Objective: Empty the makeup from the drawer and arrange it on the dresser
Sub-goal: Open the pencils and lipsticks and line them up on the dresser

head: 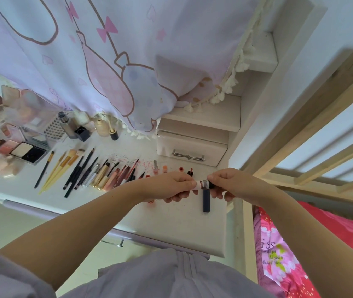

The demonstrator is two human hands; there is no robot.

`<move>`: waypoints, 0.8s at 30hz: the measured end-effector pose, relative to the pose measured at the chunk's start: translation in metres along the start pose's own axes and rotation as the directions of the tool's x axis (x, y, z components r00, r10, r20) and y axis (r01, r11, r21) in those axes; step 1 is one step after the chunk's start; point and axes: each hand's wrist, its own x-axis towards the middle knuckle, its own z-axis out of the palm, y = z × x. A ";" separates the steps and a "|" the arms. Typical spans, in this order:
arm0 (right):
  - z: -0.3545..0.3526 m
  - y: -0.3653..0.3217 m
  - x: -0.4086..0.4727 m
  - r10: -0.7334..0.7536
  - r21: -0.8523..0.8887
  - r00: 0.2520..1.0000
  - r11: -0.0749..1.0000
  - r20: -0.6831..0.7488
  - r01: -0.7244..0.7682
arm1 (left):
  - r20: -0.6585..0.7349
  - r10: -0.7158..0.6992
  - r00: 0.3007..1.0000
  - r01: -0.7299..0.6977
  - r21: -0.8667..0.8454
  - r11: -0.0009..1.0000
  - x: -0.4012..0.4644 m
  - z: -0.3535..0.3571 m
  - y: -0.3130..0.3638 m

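Both hands meet over the right part of the white dresser top. My left hand grips the pink end of a small lip product tube, and my right hand pinches its dark end. Just below them a dark blue tube lies on the dresser. A row of brushes, pencils and lip products is laid out to the left. Several small lipsticks stand behind my left hand.
Palettes and compacts and bottles crowd the far left. A small white drawer box with a bow handle stands at the back right. A pink curtain hangs over the back. A wooden bed frame and pink bedding are at right.
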 end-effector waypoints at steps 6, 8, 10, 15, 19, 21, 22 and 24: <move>0.001 -0.002 0.000 -0.003 0.039 1.000 0.999 0.009 0.003 | 0.009 -0.019 1.000 0.020 -0.041 0.999 -0.002 -0.002 -0.004; 0.003 -0.002 0.000 -0.020 0.028 1.000 0.999 0.013 0.020 | 0.011 -0.021 1.000 0.022 -0.045 0.999 -0.001 -0.002 -0.005; 0.003 -0.001 0.000 -0.068 -0.019 0.998 0.997 0.011 0.068 | 0.013 -0.029 0.999 0.029 -0.049 0.998 -0.001 -0.003 -0.005; 0.003 -0.004 0.000 -0.031 0.014 0.999 0.999 0.026 0.031 | 0.012 -0.028 1.000 0.028 -0.071 0.997 -0.001 -0.004 -0.007; 0.003 -0.002 0.000 -0.060 -0.067 0.996 0.996 0.062 0.064 | 0.031 -0.035 0.999 0.036 -0.043 0.998 0.001 -0.002 -0.007; 0.000 -0.001 -0.002 -0.091 -0.111 0.992 0.989 0.090 0.101 | 0.067 -0.054 0.996 0.059 -0.067 0.996 0.000 -0.003 -0.009; -0.001 -0.001 -0.004 -0.101 -0.133 0.989 0.985 0.104 0.115 | 0.092 -0.064 0.994 0.072 -0.088 0.994 -0.001 -0.003 -0.010; -0.002 0.000 -0.005 -0.113 -0.168 0.988 0.977 0.107 0.130 | 0.137 -0.076 0.988 0.095 -0.136 0.986 -0.002 -0.005 -0.011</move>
